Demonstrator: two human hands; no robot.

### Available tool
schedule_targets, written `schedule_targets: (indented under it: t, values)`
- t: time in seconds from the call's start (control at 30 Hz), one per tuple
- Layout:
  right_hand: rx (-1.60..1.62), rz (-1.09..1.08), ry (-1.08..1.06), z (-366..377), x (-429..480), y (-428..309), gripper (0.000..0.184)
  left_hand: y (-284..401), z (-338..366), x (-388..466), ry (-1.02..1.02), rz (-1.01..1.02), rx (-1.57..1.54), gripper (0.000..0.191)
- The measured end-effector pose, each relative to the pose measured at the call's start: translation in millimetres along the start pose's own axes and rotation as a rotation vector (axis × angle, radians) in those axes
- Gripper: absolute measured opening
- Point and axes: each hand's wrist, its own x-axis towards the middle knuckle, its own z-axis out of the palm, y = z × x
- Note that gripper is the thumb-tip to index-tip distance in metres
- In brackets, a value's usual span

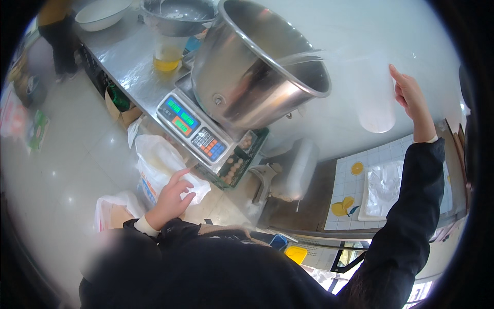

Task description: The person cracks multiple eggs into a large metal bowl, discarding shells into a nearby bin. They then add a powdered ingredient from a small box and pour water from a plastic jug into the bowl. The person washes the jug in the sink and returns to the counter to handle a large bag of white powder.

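My right hand (410,94) grips the side of a translucent plastic jug (376,104), held tilted at the right. From the jug's upper end a clear stream runs over the rim of a large stainless steel pot (247,65). The pot leans in view on a digital price scale (195,125) with a lit display and keypad. My left hand (173,197) is empty, its fingers spread and bent, above a white plastic bag (166,162) bearing print. How far the hand is from the bag, I cannot tell.
A steel table (115,58) carries a jug of yellow liquid (166,60), a grey basin (179,19) and a white bowl (103,14). Eggs (233,170) sit in a green crate below. Plastic bags (382,189) lie on a fruit-patterned cloth. A person (58,34) stands at far left.
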Motion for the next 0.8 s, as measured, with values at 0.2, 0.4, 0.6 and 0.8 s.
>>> schedule_targets:
  t: [0.2,0.4,0.6,0.8]
  values:
    - [0.392,-0.033,0.032,-1,10,53,0.052,5,6,2,-0.007,0.007,-0.006,0.018]
    - [0.762,-0.066,0.152,17,-11,74,0.022,5,14,0,-0.011,0.066,0.029,0.004]
    - [1.016,-0.030,0.128,18,-29,84,0.042,7,23,-1,-0.028,0.057,0.012,0.003]
    - [1.016,0.031,0.085,-1,-20,119,0.052,11,32,-1,-0.077,0.065,0.018,0.002]
